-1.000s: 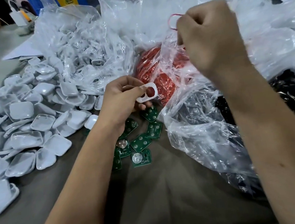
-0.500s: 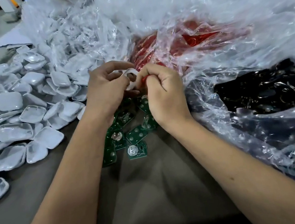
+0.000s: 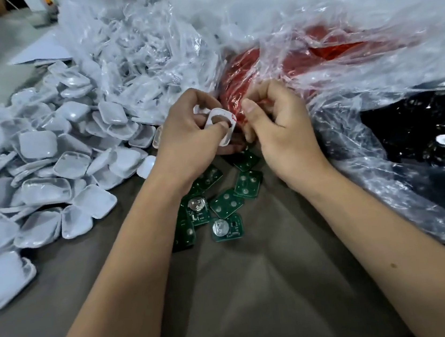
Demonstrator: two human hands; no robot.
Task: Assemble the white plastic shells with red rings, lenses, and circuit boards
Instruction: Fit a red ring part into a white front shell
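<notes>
My left hand point(image 3: 189, 133) grips a white plastic shell point(image 3: 223, 125) with round openings, held up over the table centre. My right hand point(image 3: 275, 125) is close beside it on the right, fingers curled, pinching a thin red ring point(image 3: 234, 117) at the shell's right edge. Only a small bit of the ring shows. Several green circuit boards point(image 3: 224, 206) lie on the brown table just below both hands, some with a silver coin cell facing up.
A big heap of white shells point(image 3: 48, 173) covers the left of the table. Clear plastic bags crowd the back and right: one of white parts point(image 3: 131, 53), one of red rings point(image 3: 300, 58), one of black parts point(image 3: 421, 127). Bare brown table point(image 3: 258, 290) lies between my forearms.
My right hand came down from the red-ring bag with a ring and joined my left hand at the shell. The left hand kept hold of the shell.
</notes>
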